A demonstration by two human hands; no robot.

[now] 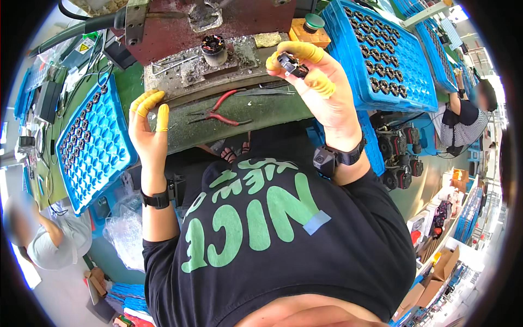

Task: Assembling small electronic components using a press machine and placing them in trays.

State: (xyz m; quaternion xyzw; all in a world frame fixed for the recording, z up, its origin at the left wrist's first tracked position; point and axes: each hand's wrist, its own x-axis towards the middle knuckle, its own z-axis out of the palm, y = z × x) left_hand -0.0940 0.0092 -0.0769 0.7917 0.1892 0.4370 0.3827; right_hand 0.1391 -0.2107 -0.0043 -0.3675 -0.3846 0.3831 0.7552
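My right hand (333,92), yellow covers on its fingers, is raised over the bench and pinches a small black ring-shaped motor part (292,65) between thumb and fingers. My left hand (147,122), also with yellow-covered fingers, is open and holds nothing. Its fingertips are at the left end of the worn metal base plate (188,94). Between the hands, a similar round black part with copper-coloured bits (213,44) sits on a cylindrical metal holder (214,56). Red-handled pliers (218,111) lie on the green bench in front of the plate, with tweezers (267,92) close by.
Blue trays with rows of black parts stand at the left (101,144) and right (403,60). Behind the holder rises a dark red machine block (169,32). Hex keys (173,65) lie on the plate. One person (54,240) is at far left, another (468,114) at far right.
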